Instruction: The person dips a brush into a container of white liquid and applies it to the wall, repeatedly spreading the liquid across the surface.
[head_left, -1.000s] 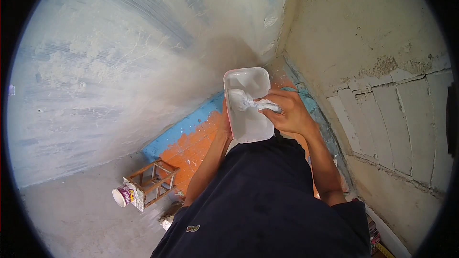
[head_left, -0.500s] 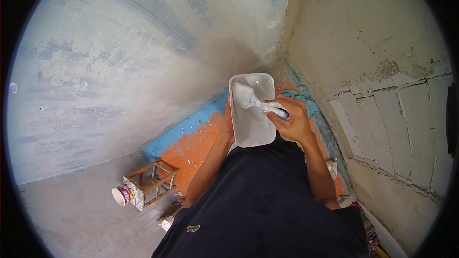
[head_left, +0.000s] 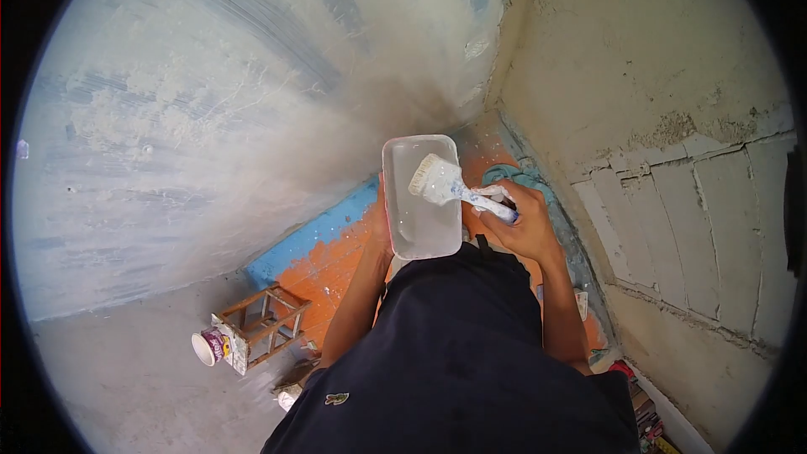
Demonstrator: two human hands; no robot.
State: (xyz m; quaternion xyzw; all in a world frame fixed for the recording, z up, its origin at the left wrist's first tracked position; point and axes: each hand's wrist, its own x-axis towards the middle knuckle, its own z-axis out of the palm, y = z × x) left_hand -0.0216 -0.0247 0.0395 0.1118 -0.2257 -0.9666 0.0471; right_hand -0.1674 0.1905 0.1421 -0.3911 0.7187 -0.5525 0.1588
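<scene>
My right hand (head_left: pixel 523 217) is closed around the handle of a wide paintbrush (head_left: pixel 440 182), which is smeared with white paint. The pale bristles point left, over a white rectangular tray (head_left: pixel 405 234) with whitish liquid inside. That tray is held in front of my body by my left hand (head_left: pixel 382 223), gripping its left side; most of the fingers are hidden behind and under it. A wall (head_left: pixel 252 134) patchy with white and blue-grey paint rises just beyond the tray.
At lower left, a wooden stool (head_left: pixel 267 324) stands on the grey floor (head_left: pixel 126 378), with a paint bucket (head_left: pixel 208 345) at its end. Below me the floor is orange (head_left: pixel 328 269) with a blue strip (head_left: pixel 315 231). A rough unpainted wall (head_left: pixel 639 59) closes in on the right.
The tray has shifted a little left. The brush has turned so its bristles show clear, and my right hand has moved slightly away from the tray's edge and down.
</scene>
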